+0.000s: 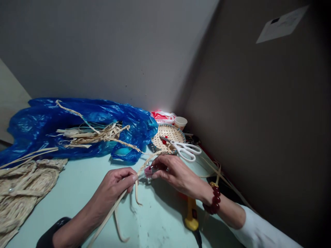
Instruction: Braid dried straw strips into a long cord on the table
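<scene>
Left hand (115,183) over table (157,220); grey wall (103,51)

1. Left hand (117,182): fingers (130,179) pinched together at the near end of the braid (145,164).
2. Right hand (178,170): just right of the braid, fingers curled toward the thumb.
3. Left forearm (81,215), right forearm (231,210): both slanting inward toward the braid.
</scene>
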Tool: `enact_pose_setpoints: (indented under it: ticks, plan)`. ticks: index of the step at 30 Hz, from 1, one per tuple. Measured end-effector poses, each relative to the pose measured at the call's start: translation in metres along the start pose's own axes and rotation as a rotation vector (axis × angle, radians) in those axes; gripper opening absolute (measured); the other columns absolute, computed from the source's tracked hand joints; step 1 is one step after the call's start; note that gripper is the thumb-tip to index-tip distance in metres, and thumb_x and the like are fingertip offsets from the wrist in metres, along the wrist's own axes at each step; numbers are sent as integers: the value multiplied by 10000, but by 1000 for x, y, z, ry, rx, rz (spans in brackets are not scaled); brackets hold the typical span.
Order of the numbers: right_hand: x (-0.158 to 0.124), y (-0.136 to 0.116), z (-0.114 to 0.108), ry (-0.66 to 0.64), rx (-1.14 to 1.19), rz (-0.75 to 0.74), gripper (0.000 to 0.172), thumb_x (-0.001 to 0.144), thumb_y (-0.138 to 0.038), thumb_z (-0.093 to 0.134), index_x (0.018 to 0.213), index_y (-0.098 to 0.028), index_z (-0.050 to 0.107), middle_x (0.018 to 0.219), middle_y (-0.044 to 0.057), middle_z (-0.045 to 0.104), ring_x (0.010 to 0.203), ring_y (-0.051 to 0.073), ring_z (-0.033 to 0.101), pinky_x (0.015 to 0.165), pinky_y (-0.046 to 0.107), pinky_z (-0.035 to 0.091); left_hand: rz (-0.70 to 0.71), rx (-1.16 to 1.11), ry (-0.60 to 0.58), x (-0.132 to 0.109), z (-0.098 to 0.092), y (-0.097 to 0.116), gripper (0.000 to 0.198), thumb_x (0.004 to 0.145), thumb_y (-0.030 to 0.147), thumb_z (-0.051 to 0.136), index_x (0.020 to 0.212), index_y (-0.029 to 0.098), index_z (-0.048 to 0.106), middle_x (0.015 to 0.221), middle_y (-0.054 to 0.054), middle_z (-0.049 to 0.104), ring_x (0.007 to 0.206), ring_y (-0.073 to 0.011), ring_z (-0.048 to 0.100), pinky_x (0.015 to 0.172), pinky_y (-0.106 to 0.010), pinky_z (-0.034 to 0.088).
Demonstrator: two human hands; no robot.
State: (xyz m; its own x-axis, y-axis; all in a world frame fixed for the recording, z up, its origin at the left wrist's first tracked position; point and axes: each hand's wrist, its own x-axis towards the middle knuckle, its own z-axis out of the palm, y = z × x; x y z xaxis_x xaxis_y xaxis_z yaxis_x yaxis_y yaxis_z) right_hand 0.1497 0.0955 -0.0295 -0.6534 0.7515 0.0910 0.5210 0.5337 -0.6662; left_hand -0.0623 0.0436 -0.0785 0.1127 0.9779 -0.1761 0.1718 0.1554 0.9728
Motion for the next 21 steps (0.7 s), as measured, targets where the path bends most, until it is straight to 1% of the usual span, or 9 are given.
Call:
enact_pose_setpoints:
  ticks: [3, 6, 8, 13, 15, 18, 21]
  plan:
    - [-3, -4, 0, 18, -49, 31, 90, 872, -209, 612, 901, -135, 654, 845, 45, 664, 766, 151, 572, 679, 246, 400, 44, 94, 21, -1, 1, 4, 355, 818, 424, 542, 558, 186, 505, 537, 50, 391, 534, -116, 341, 516, -231, 261]
    - [-4, -5, 0, 28, -44, 23, 61, 862, -165, 612, 880, -136, 664, 816, 41, 666, 730, 146, 570, 655, 245, 404, 75, 214, 39, -2, 4, 7, 323, 813, 421, 527, 596, 185, 559, 534, 45, 409, 538, -125, 366, 513, -230, 273]
    - [-3, -6, 0, 30, -18, 4, 67, 862, -155, 610, 874, -137, 673, 823, 48, 674, 743, 152, 583, 667, 251, 418, 93, 279, 58, -3, 7, 7, 297, 818, 406, 515, 635, 185, 590, 548, 40, 427, 547, -131, 384, 515, -227, 288]
    - [-4, -11, 3, 37, 31, -6, 75, 861, -170, 621, 879, -151, 691, 848, 44, 695, 797, 156, 610, 710, 255, 435, 182, 402, 78, -5, 14, 7, 278, 847, 359, 488, 668, 190, 617, 657, 3, 607, 646, -170, 540, 597, -227, 379]
    - [-5, -12, 4, 45, 20, -13, 73, 851, -145, 629, 881, -158, 693, 854, 31, 698, 811, 149, 611, 724, 249, 430, 194, 424, 76, -6, 15, 8, 270, 853, 351, 482, 692, 193, 630, 688, -4, 645, 670, -181, 577, 615, -228, 395]
    - [-7, -13, 4, 48, 26, -34, 113, 853, -96, 603, 889, -157, 691, 854, 24, 699, 804, 136, 609, 726, 236, 426, 187, 441, 71, -8, 17, 11, 280, 873, 336, 448, 714, 191, 626, 705, -9, 649, 680, -180, 588, 618, -231, 400]
    - [-9, -12, 3, 62, 30, -42, 91, 856, -114, 607, 898, -141, 683, 851, 35, 689, 788, 139, 598, 707, 237, 421, 237, 546, 50, -11, 19, 14, 290, 890, 296, 409, 697, 185, 594, 689, -8, 611, 655, -166, 561, 612, -238, 382]
